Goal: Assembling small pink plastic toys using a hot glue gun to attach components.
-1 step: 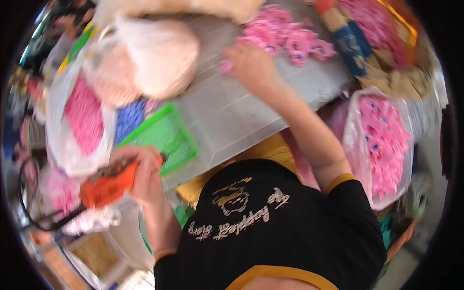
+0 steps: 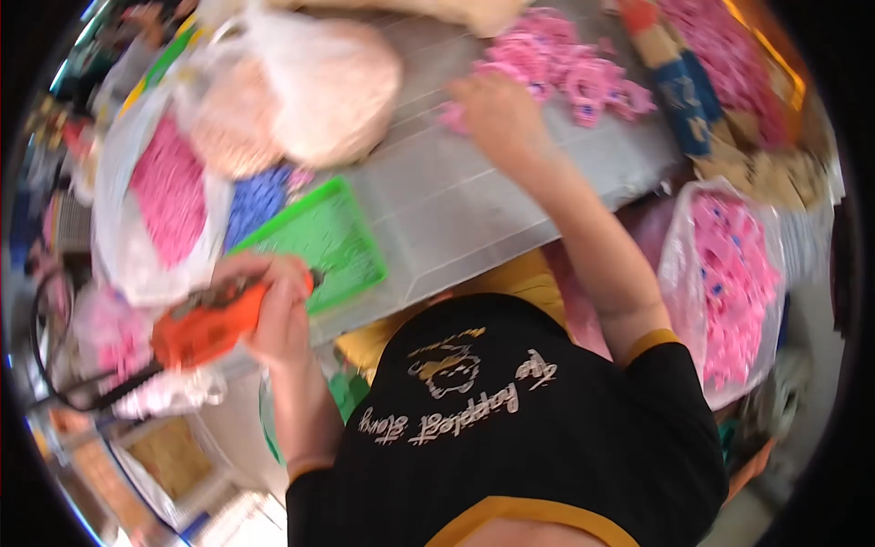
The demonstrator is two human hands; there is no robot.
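Note:
My left hand (image 2: 273,296) is wrapped round an orange corded power tool (image 2: 214,321), drill-like in shape. The tool's front end points right, at the near left corner of a shallow green tray (image 2: 375,260). Small shiny bits, too small to name, lie scattered in the tray. Across the grey table, my right hand (image 2: 499,118) rests at the left side of a pile of pink plastic pieces (image 2: 538,50) with blue spots. A pink piece (image 2: 451,117) shows under its fingers, which are blurred and partly hidden, so I cannot tell whether they grip it.
Plastic bags of pale pink pieces (image 2: 337,91) and pink pieces (image 2: 169,196) stand at the left, beside blue pieces (image 2: 255,214). An open bag of spotted pink pieces (image 2: 734,292) is on the right. A cardboard box (image 2: 679,100) borders the pile. A black cord (image 2: 118,390) trails left.
The whole view has shifted a little, so the table and the bags sit slightly further right. Relative to the table, both hands stay about where they were.

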